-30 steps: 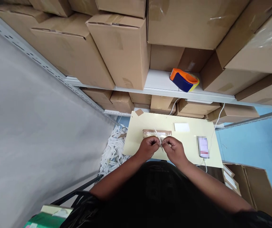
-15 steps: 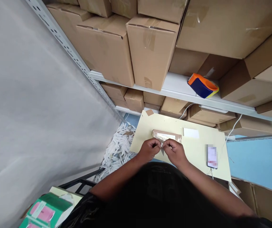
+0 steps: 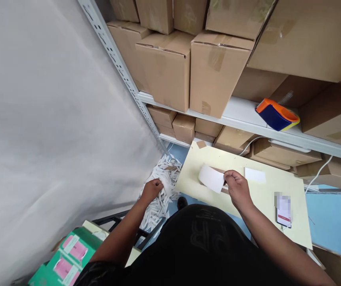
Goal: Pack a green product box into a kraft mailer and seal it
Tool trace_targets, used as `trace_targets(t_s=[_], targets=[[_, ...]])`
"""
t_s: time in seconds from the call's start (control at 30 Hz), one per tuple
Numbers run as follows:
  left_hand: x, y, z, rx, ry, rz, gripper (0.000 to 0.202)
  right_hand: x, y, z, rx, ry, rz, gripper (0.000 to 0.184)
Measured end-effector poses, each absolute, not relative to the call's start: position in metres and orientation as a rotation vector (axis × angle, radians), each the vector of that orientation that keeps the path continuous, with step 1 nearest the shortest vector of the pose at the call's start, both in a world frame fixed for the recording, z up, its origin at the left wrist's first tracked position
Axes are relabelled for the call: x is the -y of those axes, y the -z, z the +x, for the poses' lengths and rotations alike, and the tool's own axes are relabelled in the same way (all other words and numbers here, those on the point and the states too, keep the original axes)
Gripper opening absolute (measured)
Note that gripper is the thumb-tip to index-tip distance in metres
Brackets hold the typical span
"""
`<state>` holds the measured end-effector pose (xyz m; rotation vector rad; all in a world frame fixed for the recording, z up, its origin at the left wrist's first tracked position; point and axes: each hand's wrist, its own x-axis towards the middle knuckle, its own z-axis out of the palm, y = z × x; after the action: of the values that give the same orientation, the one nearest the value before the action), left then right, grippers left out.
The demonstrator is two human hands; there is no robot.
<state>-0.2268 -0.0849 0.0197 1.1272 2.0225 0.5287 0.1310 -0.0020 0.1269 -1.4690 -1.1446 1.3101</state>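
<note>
White curled label (image 3: 211,178) in R hand (image 3: 238,190) pinch grip; L hand (image 3: 151,189) grip round paper strip (image 3: 166,183)

Brown cardboard boxes (image 3: 214,71) crowd a white metal shelf (image 3: 237,112), where an orange and blue tape dispenser (image 3: 277,115) lies on its side. Smaller boxes (image 3: 183,128) sit on the level below. A phone (image 3: 284,210) with a white cable (image 3: 317,174) rests near the right end of the pale yellow table (image 3: 265,198), and a small white card (image 3: 255,175) lies near its far edge. A green box (image 3: 69,258) with pink labels sits at the lower left.
</note>
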Motion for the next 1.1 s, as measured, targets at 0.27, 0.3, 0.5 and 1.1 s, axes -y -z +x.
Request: trace_targets(t_s=[0.27, 0.3, 0.5, 1.1], targets=[[0.067, -0.011, -0.298, -2.274, 0.047, 1.336, 0.02, 0.007, -0.131, 0.125, 1.056, -1.276, -1.511, 0.014], [0.063, -0.013, -0.301, -2.295, 0.119, 1.366, 0.025, 0.008, -0.132, 0.124, 1.033, -1.27, -1.515, 0.014], [0.045, -0.049, -0.238, -2.022, -0.171, 1.82, 0.034, 0.017, -0.126, 0.116, 0.76, -1.292, -1.521, 0.017], [0.017, -0.099, -0.03, -1.344, -0.639, 1.776, 0.009, 0.056, -0.088, 0.168, 0.733, -1.205, -1.461, 0.026]])
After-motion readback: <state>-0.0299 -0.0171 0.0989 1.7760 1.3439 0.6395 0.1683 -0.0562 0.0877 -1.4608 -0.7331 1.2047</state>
